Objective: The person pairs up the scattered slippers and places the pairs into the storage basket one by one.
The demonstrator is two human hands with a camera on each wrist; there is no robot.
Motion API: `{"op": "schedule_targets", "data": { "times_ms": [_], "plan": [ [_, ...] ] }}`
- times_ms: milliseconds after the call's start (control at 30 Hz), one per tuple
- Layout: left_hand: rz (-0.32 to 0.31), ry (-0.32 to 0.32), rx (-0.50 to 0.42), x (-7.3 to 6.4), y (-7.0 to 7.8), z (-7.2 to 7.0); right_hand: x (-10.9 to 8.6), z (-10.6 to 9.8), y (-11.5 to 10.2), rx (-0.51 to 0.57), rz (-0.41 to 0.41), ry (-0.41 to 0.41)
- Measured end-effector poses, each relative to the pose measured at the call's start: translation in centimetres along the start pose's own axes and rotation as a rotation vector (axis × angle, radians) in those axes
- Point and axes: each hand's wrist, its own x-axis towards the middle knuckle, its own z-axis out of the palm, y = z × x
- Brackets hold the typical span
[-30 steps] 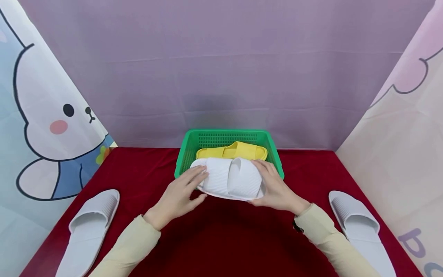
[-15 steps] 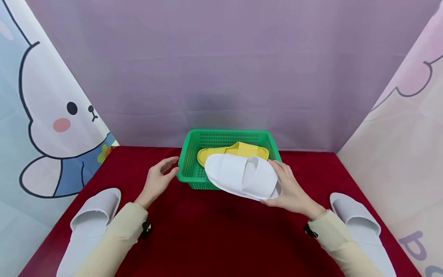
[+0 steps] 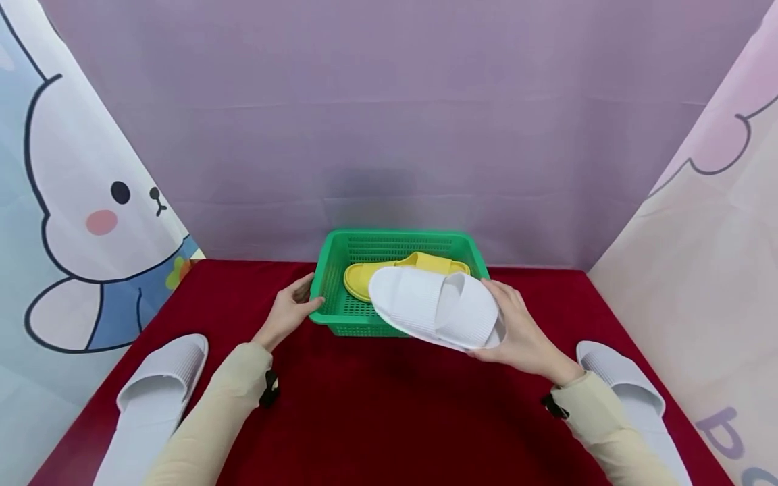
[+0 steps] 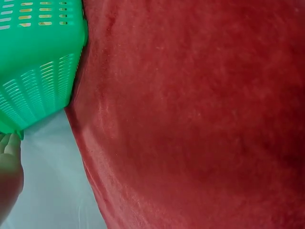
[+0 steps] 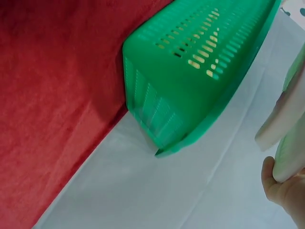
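A pair of white ribbed slippers (image 3: pixel 419 297), one overlapping the other, is held over the front right of a green plastic basket (image 3: pixel 358 331). My right hand (image 3: pixel 525 337) grips the pair at its right end, thumb below and fingers above. In the right wrist view, the slippers (image 5: pixel 288 109) show at the right edge, with part of the right hand (image 5: pixel 288 191) under them. My left hand (image 3: pixel 286 310) holds the basket's left rim, thumb at the inner side. Inside the basket lie yellow slippers (image 3: pixel 365 273), partly hidden behind the white pair.
A white slipper (image 3: pixel 161 378) lies on the red cloth (image 3: pixel 389 418) at far left, and another white slipper (image 3: pixel 626 378) at far right. A purple curtain (image 3: pixel 395 135) hangs behind the basket, with printed cloth walls on both sides.
My left hand has let go of the white slippers, moved left and taken hold of the basket's rim. My right hand has carried the slippers to the right, tilting them.
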Motion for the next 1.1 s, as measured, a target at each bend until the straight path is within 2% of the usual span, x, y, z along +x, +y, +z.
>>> {"op": "schedule_targets", "data": {
  "times_ms": [100,267,433,567,733,867,1033,1100],
  "plan": [
    [-0.002,-0.002,-0.021,0.3,-0.2,0.3,0.3,-0.8,0.5,0.012,0.028,-0.005],
    [-0.006,0.017,-0.032,1.0,-1.7,0.4,2.1,-2.2,1.4,0.039,0.097,-0.007],
    [-0.002,0.030,-0.030,1.0,-2.4,0.4,4.3,-2.6,2.1,0.086,0.134,-0.076],
    [-0.014,0.038,-0.046,0.9,-2.4,0.5,6.0,-1.6,2.9,0.104,0.162,-0.162],
    [-0.034,0.047,-0.044,0.8,-2.6,0.4,7.4,0.6,3.6,0.080,0.187,-0.243],
    [-0.044,0.045,-0.058,0.6,-2.5,0.4,8.2,2.0,4.0,0.069,0.179,-0.273],
    [-0.045,0.036,-0.065,-0.1,-0.8,0.4,8.7,2.9,4.4,0.035,0.167,-0.291],
    [-0.042,0.036,-0.059,0.0,-0.8,0.4,8.8,3.0,4.5,0.031,0.168,-0.295]
  ]
}}
